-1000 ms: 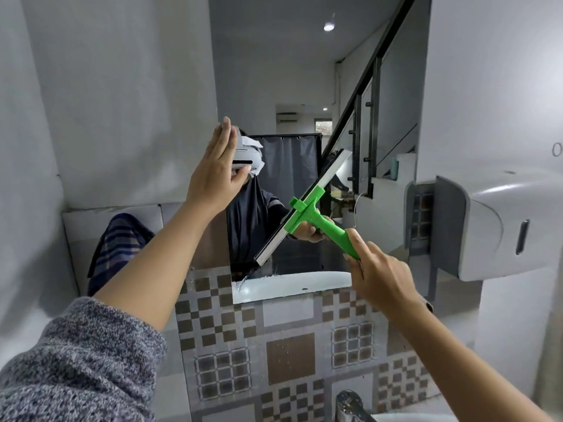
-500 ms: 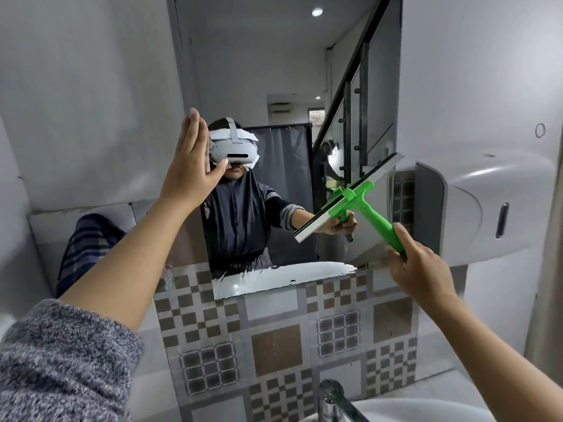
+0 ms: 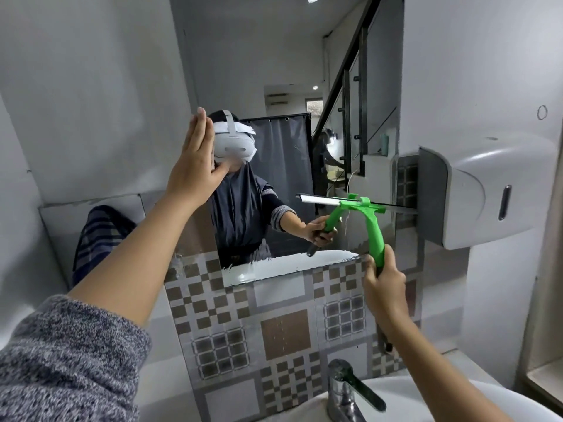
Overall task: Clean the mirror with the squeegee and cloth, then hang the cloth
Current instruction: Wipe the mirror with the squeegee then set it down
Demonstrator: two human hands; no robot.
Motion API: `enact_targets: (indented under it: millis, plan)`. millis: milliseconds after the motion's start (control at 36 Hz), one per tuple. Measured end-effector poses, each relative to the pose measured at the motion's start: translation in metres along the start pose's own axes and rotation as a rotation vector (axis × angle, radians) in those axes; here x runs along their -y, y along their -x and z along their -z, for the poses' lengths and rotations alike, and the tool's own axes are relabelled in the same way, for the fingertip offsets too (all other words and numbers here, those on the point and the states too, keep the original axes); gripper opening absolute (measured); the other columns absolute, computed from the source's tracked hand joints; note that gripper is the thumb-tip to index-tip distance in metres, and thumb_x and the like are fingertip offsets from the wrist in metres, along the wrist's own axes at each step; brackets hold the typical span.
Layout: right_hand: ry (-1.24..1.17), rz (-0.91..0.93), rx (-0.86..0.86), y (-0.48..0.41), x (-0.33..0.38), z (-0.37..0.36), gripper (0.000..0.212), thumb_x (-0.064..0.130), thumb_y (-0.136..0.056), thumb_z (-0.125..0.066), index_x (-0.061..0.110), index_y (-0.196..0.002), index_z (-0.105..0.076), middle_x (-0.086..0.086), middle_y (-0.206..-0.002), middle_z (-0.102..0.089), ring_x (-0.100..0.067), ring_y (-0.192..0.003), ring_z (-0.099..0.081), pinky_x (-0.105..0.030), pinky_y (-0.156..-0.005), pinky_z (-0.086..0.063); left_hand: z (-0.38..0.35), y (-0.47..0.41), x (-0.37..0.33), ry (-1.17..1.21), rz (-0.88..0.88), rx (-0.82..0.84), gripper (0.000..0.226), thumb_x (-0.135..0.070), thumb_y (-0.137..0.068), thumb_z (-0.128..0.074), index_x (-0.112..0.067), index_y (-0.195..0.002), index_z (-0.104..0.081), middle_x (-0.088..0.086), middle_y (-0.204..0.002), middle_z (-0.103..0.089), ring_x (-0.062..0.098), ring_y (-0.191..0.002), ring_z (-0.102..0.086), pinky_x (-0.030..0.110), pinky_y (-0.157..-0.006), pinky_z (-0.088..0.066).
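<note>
The mirror [image 3: 274, 71] hangs on the wall ahead, with a foamy white streak along its bottom edge. My right hand [image 3: 384, 284] grips the handle of the green squeegee [image 3: 373, 226]. Its blade lies level against the glass at the mirror's lower right. My left hand [image 3: 195, 169] is raised with flat, straight fingers pressed at the mirror's left edge and holds nothing. A dark blue striped cloth [image 3: 97, 239] is draped at the wall ledge to the left, away from both hands.
A white paper dispenser [image 3: 487, 190] sticks out from the wall just right of the squeegee blade. Patterned brown and grey tiles [image 3: 274, 330] cover the wall below the mirror. A chrome tap [image 3: 344, 388] and a white basin [image 3: 457, 403] sit beneath my right arm.
The squeegee blade has swung from a steep diagonal to level and moved right toward the dispenser and lower on the glass. My left hand has stayed flat at the mirror's left edge.
</note>
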State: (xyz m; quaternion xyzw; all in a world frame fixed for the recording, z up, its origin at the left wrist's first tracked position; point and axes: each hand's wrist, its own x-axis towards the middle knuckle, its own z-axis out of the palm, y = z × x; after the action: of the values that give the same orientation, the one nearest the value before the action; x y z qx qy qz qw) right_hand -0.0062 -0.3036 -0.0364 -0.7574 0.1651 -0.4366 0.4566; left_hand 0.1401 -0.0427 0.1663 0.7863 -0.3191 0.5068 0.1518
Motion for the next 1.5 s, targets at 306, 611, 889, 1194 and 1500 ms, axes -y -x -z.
enact_targets:
  millis: [306, 611, 889, 1194, 1500]
  plan:
    - [-0.244, -0.162, -0.038, 0.054, 0.043, -0.059, 0.024, 0.018, -0.097, -0.038, 0.005, -0.117, -0.040, -0.007, -0.060, -0.048, -0.019, -0.045, -0.043, -0.029, -0.041, -0.037, 0.002, 0.016, 0.009, 0.038, -0.042, 0.053, 0.076, -0.019, -0.091, -0.056, -0.001, -0.145, -0.005, 0.011, -0.156, 0.000, 0.022, -0.144, 0.001, 0.014, -0.107, -0.002]
    - [-0.286, -0.125, 0.067, 0.108, 0.054, -0.108, 0.027, 0.020, -0.098, -0.037, 0.014, -0.124, -0.033, -0.003, -0.055, -0.037, -0.013, -0.039, -0.032, -0.024, -0.035, -0.030, 0.002, 0.038, 0.015, 0.051, -0.093, 0.100, 0.075, -0.015, -0.092, -0.052, -0.004, -0.145, -0.001, 0.010, -0.156, 0.004, 0.019, -0.144, 0.003, 0.018, -0.104, -0.013]
    - [-0.118, -0.049, 0.210, 0.143, 0.042, -0.127, 0.043, 0.018, -0.096, -0.039, 0.011, -0.136, -0.024, -0.002, -0.057, -0.042, -0.009, -0.040, -0.034, -0.021, -0.037, -0.028, 0.000, 0.055, 0.014, 0.078, -0.083, 0.136, 0.073, -0.014, -0.093, -0.050, -0.005, -0.146, 0.000, 0.010, -0.156, 0.007, 0.021, -0.144, 0.002, 0.016, -0.102, -0.017]
    - [0.326, 0.125, 0.341, 0.143, 0.025, -0.093, 0.051, 0.025, -0.097, -0.035, 0.015, -0.143, -0.014, -0.004, -0.085, -0.056, -0.019, -0.063, -0.057, -0.033, -0.051, -0.050, -0.006, 0.059, 0.008, 0.101, -0.039, 0.120, 0.070, -0.010, -0.093, -0.050, -0.001, -0.145, -0.004, 0.013, -0.156, 0.004, 0.023, -0.144, 0.001, 0.013, -0.106, -0.005]
    - [0.479, 0.336, 0.383, 0.105, 0.008, -0.049, 0.053, 0.025, -0.096, -0.043, 0.016, -0.144, -0.022, -0.006, -0.095, -0.061, -0.013, -0.059, -0.053, -0.018, -0.045, -0.036, -0.015, 0.065, -0.004, 0.095, 0.036, 0.096, 0.074, -0.014, -0.093, -0.050, -0.002, -0.145, 0.000, 0.010, -0.156, 0.008, 0.021, -0.143, 0.003, 0.020, -0.102, -0.029]
